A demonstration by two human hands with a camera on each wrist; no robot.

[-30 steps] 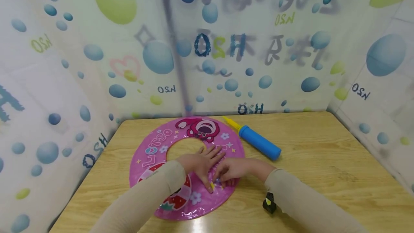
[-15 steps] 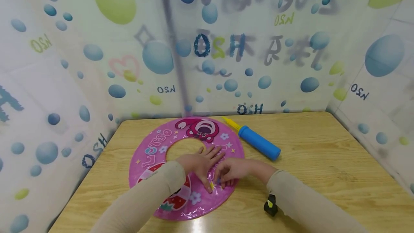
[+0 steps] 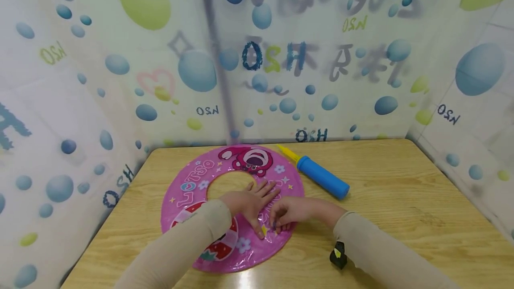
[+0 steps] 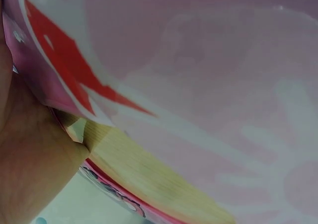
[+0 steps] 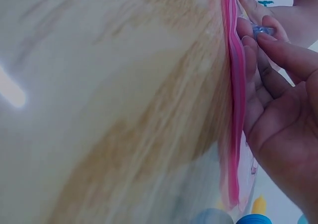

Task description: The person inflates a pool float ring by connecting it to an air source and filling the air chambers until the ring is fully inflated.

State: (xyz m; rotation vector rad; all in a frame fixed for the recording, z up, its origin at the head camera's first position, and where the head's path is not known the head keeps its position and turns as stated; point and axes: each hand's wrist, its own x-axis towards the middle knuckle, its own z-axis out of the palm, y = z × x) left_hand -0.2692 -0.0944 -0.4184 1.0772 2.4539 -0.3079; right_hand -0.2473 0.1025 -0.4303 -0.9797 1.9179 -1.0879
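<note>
A pink swim ring (image 3: 257,251) printed with a bear, strawberries and lettering lies on the wooden table. In the right wrist view its edge (image 5: 237,90) looks thin and rather flat. My left hand (image 3: 253,204) rests on the ring's right part with fingers spread, the thumb toward the front. Just beside that thumb, my right hand (image 3: 292,211) pinches the small clear-bluish valve (image 5: 262,31) between thumb and fingers. In the left wrist view the ring's printed film (image 4: 198,75) fills most of the picture, with only part of the left hand and wrist at the left edge.
A blue hand pump (image 3: 323,177) with a yellow nozzle lies behind and to the right of the ring. Under the right sleeve sits a small black device (image 3: 338,255). A white curtain (image 3: 345,119) with coloured drops surrounds the wooden table (image 3: 401,208) at back and sides.
My right hand's fingers have shifted very slightly to the right at the valve. The left hand, the ring and the pump stay in place.
</note>
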